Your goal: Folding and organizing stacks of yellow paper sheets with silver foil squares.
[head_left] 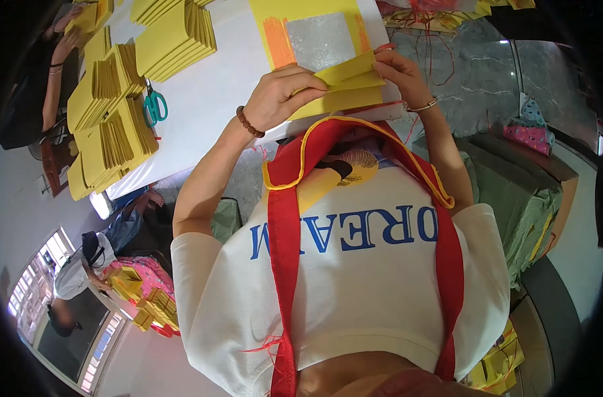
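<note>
From where I stand, the left hand (the one wearing a beaded bracelet) pinches one end of a folded-up yellow sheet, thumb against fingers, and the right hand pinches the other. The sheet is at the white table's near edge, just beyond the red apron; teal scissors lie by yellow stacks.

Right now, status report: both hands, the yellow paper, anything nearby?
Left hand and right hand pinching yellow paper. Paper creased, flap raised. Grey panel just beyond; teal-handled scissors off left, apart from both hands.
</note>
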`<act>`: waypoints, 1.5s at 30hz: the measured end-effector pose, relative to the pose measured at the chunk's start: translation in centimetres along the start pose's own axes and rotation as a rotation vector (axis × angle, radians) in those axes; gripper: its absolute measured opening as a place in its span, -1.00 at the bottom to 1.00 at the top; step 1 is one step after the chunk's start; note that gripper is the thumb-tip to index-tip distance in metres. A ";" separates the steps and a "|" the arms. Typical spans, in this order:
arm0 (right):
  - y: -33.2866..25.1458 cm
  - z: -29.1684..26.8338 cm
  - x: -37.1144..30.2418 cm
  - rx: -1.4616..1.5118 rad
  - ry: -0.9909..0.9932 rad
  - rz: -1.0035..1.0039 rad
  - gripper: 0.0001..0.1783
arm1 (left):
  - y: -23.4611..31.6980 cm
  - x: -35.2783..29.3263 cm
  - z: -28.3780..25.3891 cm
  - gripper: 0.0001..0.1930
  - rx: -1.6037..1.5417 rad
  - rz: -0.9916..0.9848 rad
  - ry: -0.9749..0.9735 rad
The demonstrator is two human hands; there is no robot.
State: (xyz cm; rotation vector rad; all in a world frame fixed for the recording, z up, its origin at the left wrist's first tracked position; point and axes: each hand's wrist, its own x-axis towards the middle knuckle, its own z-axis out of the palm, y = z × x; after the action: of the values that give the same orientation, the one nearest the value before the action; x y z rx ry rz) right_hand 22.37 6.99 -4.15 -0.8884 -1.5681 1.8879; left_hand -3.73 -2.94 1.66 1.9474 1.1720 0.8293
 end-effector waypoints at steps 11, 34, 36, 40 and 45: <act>0.2 0.1 0.0 -0.005 0.007 -0.015 -0.80 | 0.1 -0.1 -0.1 -0.80 0.020 -0.003 -0.007; -0.2 0.2 0.0 -0.019 -0.014 -0.009 -0.83 | 1.0 0.7 -0.6 -0.91 0.099 -0.049 -0.076; -0.1 0.1 0.0 -0.016 -0.017 -0.015 -0.83 | 1.3 1.0 -0.8 -0.92 0.104 -0.071 -0.125; -0.1 0.1 0.0 -0.022 -0.007 0.012 -0.83 | 1.1 1.3 -0.9 -0.93 0.102 -0.088 -0.140; -0.1 0.2 0.0 -0.005 -0.014 -0.018 -0.82 | 1.3 1.6 -1.4 -0.91 0.098 -0.128 -0.234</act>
State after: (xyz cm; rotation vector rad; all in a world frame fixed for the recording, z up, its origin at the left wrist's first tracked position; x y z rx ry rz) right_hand 22.21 6.92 -4.01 -0.8620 -1.5849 1.8828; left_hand -3.66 -1.58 3.72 1.9637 1.1992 0.4705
